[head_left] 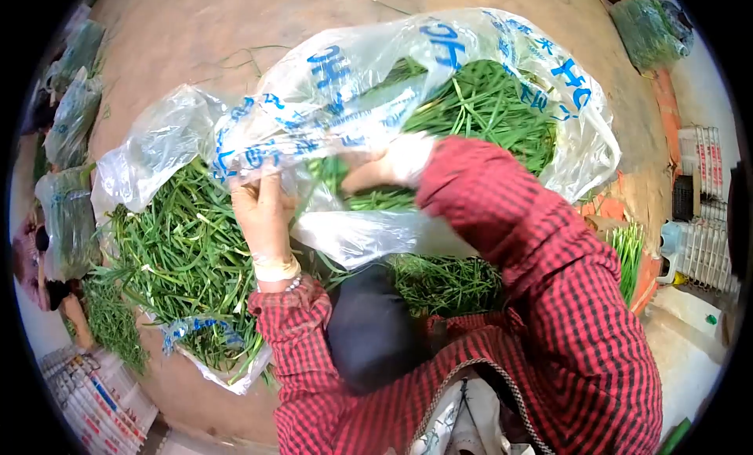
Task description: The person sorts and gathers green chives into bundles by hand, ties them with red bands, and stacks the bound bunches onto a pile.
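A large clear plastic bag [345,70] with blue printing lies open on the ground, partly filled with long green chives [486,114]. My left hand [265,218] is closed on the bag's near left edge, its fingertips partly covered by plastic. Inside the bag opening, my right hand [378,171] reaches left among the green leaves. Film hides part of its fingers, so their grip does not show clearly. Both wrists have pale cuffs, and a beaded bracelet is on the left one. A loose heap of chives [184,247] lies beside my left hand.
More greens [447,284] lie near my dark-covered knee [372,329]. Filled plastic bags [67,220] line the left side, with another bag [647,31] at the upper right. Upright chives [625,255] and white crates [706,243] stand at the right.
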`<state>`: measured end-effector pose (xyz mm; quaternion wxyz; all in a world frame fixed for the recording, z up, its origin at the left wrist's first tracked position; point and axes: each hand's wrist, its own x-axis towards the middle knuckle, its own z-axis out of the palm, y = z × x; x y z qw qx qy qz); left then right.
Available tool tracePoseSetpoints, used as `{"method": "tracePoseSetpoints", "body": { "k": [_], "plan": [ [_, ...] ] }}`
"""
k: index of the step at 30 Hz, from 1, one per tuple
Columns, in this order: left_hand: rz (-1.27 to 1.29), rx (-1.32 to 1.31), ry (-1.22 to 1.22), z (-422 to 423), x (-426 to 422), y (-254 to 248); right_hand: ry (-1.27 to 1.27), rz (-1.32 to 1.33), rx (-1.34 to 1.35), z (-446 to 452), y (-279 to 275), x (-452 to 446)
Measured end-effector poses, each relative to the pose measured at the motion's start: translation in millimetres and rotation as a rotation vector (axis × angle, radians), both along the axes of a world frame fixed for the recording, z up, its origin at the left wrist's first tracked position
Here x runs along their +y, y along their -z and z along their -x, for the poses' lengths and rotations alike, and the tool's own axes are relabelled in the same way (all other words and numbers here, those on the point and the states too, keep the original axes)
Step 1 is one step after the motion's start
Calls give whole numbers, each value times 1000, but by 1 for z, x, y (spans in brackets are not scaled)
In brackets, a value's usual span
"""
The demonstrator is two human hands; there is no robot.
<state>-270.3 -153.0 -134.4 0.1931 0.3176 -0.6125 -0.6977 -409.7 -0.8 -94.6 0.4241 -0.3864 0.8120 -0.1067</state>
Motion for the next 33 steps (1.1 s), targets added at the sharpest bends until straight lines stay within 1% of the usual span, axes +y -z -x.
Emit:
{"method": "tracePoseSetpoints", "body": {
  "k": [1, 2, 3, 4, 5, 6, 7, 8, 9, 10, 12, 13, 14, 15, 16, 17, 18, 20, 21, 22, 23, 24, 25, 26, 27, 28, 29, 30, 31, 32, 33],
  "plan": [
    [-8, 52, 7, -1, 0, -7, -1, -29, 58, 10, -18, 6],
    [-52, 58, -41, 1, 4, -22, -2, -60, 115, 20, -36, 11],
    [-106, 79, -27, 0, 4, -29, 51, 231, 209, 30, -24, 34],
    [-161, 102, -11, 0, 4, -34, 277, 538, 100, 35, -11, 52],
    [-157, 105, -13, 0, 4, -32, 347, 635, -43, 41, -5, 68],
    [-307, 197, 71, 0, 4, -28, 416, 730, -187, 46, -3, 79],
    [-457, 289, 157, 3, 6, -30, 440, 726, -154, 44, -10, 86],
    [-418, 215, 143, 6, 17, -33, 463, 720, -122, 42, -16, 91],
    [-494, 307, 137, 12, 29, -27, 489, 754, -81, 40, -8, 95],
    [-568, 398, 129, 20, 39, -16, 520, 804, -189, 37, -4, 94],
    [-717, 450, 45, 37, 57, 0, 386, 786, -144, 32, -4, 83],
    [-815, 476, 66, 43, 60, 3, 356, 564, -27, 25, -9, 75],
    [-935, 454, 136, 44, 62, 3, 283, 558, 62, 19, 1, 71],
    [-548, 423, 184, 43, 66, 21, 89, 429, 273, 12, -2, 64],
    [-162, 380, 227, 45, 70, 27, -101, 291, 480, 5, -6, 61],
    [-564, 533, 109, 46, 76, 33, -106, 458, 628, -1, 6, 65],
    [-381, 499, 58, 48, 82, 22, -78, 620, 670, -4, -9, 61],
    [-398, 403, 246, 39, 79, 0, -50, 462, 739, -10, -23, 55],
    [-466, 475, 227, 42, 88, -8, -47, 467, 657, -5, -18, 56],
    [-470, 470, 230, 41, 92, -18, -46, 473, 573, 2, -14, 56],
    [-603, 508, 232, 40, 95, -28, -34, 637, 645, 4, -13, 57],
    [-734, 547, 234, 40, 98, -37, -32, 637, 647, 6, -13, 59],
    [-573, 479, 213, 40, 101, -43, 3, 739, 613, 6, -13, 65],
    [-718, 483, 144, 41, 108, -53, 39, 839, 576, 5, -13, 72],
    [-728, 486, 145, 43, 111, -58, 187, 748, 436, 3, -19, 77],
    [-738, 489, 149, 45, 114, -60, 235, 700, 437, 0, -20, 81],
    [-743, 488, 155, 48, 115, -53, 268, 738, 443, -2, -12, 87],
    [-691, 442, 207, 52, 111, -38, 299, 777, 446, -6, -4, 93],
    [-635, 400, 258, 59, 108, -21, 342, 828, 416, -12, -7, 100],
    [-671, 339, 324, 68, 106, -1, 385, 880, 385, -20, -11, 107],
    [-160, 165, 507, 78, 97, 42, 476, 967, 307, -26, -7, 117]
  ]
}}
